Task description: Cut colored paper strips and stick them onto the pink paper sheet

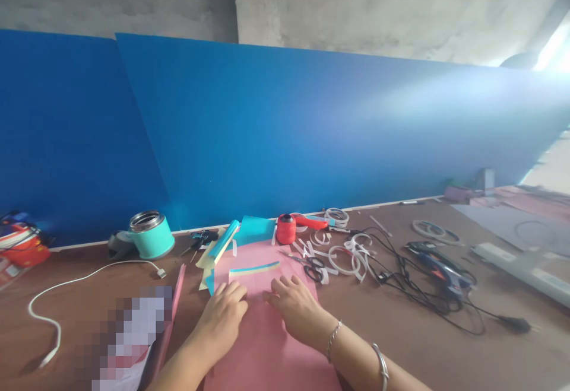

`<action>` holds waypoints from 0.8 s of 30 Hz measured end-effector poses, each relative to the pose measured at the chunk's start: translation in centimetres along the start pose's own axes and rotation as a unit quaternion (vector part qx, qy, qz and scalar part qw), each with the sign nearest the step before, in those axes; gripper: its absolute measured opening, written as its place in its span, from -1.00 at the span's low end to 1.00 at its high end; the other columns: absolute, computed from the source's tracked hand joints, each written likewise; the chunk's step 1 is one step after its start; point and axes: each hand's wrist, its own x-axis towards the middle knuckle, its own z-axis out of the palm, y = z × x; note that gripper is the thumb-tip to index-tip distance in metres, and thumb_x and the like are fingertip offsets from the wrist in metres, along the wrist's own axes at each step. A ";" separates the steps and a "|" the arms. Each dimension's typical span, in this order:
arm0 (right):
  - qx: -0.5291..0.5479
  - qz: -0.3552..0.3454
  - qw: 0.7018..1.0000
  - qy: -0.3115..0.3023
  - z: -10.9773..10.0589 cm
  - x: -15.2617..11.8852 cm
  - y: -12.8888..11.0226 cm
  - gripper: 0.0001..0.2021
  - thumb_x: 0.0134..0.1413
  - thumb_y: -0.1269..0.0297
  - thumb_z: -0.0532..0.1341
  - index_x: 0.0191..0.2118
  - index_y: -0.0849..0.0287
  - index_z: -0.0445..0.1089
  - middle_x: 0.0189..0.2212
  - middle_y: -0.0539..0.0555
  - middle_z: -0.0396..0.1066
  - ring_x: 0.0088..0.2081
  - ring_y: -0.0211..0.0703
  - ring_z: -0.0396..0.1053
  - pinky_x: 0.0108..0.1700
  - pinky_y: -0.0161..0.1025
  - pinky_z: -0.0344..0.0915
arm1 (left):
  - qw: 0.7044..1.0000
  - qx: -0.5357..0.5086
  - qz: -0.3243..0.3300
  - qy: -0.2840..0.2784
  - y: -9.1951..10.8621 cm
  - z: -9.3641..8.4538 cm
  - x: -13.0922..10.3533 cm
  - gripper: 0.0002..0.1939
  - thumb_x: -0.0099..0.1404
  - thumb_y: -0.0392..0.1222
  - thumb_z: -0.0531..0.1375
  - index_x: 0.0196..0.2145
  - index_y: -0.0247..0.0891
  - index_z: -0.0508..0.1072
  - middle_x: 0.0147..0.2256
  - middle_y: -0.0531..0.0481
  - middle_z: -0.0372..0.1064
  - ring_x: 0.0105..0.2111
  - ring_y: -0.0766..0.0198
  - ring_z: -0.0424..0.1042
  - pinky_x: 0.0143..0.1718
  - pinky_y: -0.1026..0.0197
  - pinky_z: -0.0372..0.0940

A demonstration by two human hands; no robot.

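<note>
A long sheet of pink paper (267, 349) lies in front of me on the brown table. My left hand (228, 311) is on its left part, fingers curled and closed on the paper. Opposite it, my right hand (296, 305) bends its fingers down onto the paper, thumb pointing inward. Between the two hands the paper seems folded or lapped over, though the fingers hide part of it. Just beyond the fingertips runs a narrow blue and cream paper strip (253, 269). Scissors (313, 269) with dark handles lie to the right of the pink paper.
Behind the paper stand a red thread spool (286, 229) and rolled blue-yellow paper (223, 242). A turquoise mug (152, 237) and white cable (60, 287) are at left. White tape rings (345, 259), black cords and a glue gun (445, 275) lie right. A blue panel (312, 124) borders the back.
</note>
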 end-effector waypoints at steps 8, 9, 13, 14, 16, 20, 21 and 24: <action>0.001 -0.004 1.000 0.003 0.3 -0.2 0.2 -0.57 -0.06 0.53 0.09 -0.01 0.14 0.27 -0.20 0.12 0.29 -0.24 -0.09 0.17 -0.32 -0.18 0.00 | 1.000 0.013 -0.010 0.003 -1.4 0.1 -0.6 -0.65 0.06 -0.59 0.00 -0.63 -0.26 0.42 -0.43 -0.02 0.34 -0.30 0.20 0.25 -0.30 0.15 0.07; 0.001 -0.004 1.000 0.006 0.3 -0.2 0.2 -0.58 -0.06 0.53 0.09 -0.01 0.14 0.27 -0.21 0.12 0.29 -0.24 -0.10 0.18 -0.32 -0.18 -0.01 | 1.000 0.017 -0.013 0.000 -1.5 0.0 -0.7 -0.65 0.06 -0.58 0.00 -0.63 -0.25 0.43 -0.44 -0.02 0.34 -0.31 0.20 0.26 -0.30 0.15 0.08; -0.005 -0.002 1.000 0.017 0.2 -0.3 0.2 -0.61 -0.07 0.55 0.10 -0.07 0.15 0.30 -0.22 0.11 0.31 -0.25 -0.12 0.20 -0.32 -0.18 -0.01 | 0.999 0.027 -0.024 -0.020 -1.6 -0.8 -0.8 -0.65 0.06 -0.57 -0.01 -0.62 -0.24 0.45 -0.44 -0.03 0.36 -0.32 0.21 0.28 -0.30 0.13 0.09; -0.007 -0.001 1.000 0.019 0.1 -0.3 0.2 -0.62 -0.08 0.56 0.10 -0.08 0.16 0.31 -0.22 0.11 0.31 -0.25 -0.12 0.21 -0.32 -0.18 -0.01 | 0.999 0.028 -0.025 -0.024 -1.7 -1.0 -0.8 -0.65 0.06 -0.57 -0.01 -0.62 -0.24 0.45 -0.43 -0.03 0.36 -0.31 0.20 0.28 -0.29 0.13 0.10; -0.012 0.003 1.000 0.018 0.1 -0.3 0.2 -0.67 -0.08 0.56 0.10 -0.13 0.18 0.33 -0.23 0.11 0.33 -0.26 -0.12 0.22 -0.33 -0.17 0.00 | 0.999 0.027 -0.028 -0.032 -1.8 -1.3 -0.9 -0.64 0.05 -0.57 -0.01 -0.61 -0.24 0.45 -0.42 -0.02 0.37 -0.30 0.20 0.29 -0.27 0.12 0.11; -0.021 0.024 0.999 0.017 0.1 -0.3 0.4 -0.82 -0.05 0.54 0.11 -0.31 0.20 0.38 -0.29 0.12 0.35 -0.28 -0.12 0.22 -0.32 -0.16 0.00 | 0.999 0.019 -0.034 -0.028 -2.1 -1.5 -1.1 -0.63 0.06 -0.58 -0.01 -0.62 -0.23 0.46 -0.44 -0.03 0.37 -0.31 0.20 0.29 -0.27 0.13 0.12; -0.024 0.033 0.999 0.018 0.2 -0.3 0.6 -0.85 -0.05 0.53 0.11 -0.36 0.21 0.38 -0.32 0.12 0.36 -0.28 -0.12 0.22 -0.31 -0.15 0.00 | 0.999 0.018 -0.035 -0.026 -2.2 -1.6 -1.1 -0.63 0.06 -0.58 -0.01 -0.62 -0.23 0.46 -0.44 -0.02 0.36 -0.31 0.20 0.29 -0.27 0.14 0.12; -0.036 0.060 0.997 0.016 0.2 -0.3 1.0 -0.86 -0.05 0.53 0.12 -0.46 0.21 0.38 -0.37 0.13 0.37 -0.29 -0.10 0.22 -0.31 -0.14 -0.01 | 0.999 0.016 -0.041 -0.027 -2.2 -1.9 -1.2 -0.62 0.04 -0.59 -0.01 -0.62 -0.23 0.47 -0.46 -0.02 0.35 -0.33 0.21 0.28 -0.27 0.14 0.11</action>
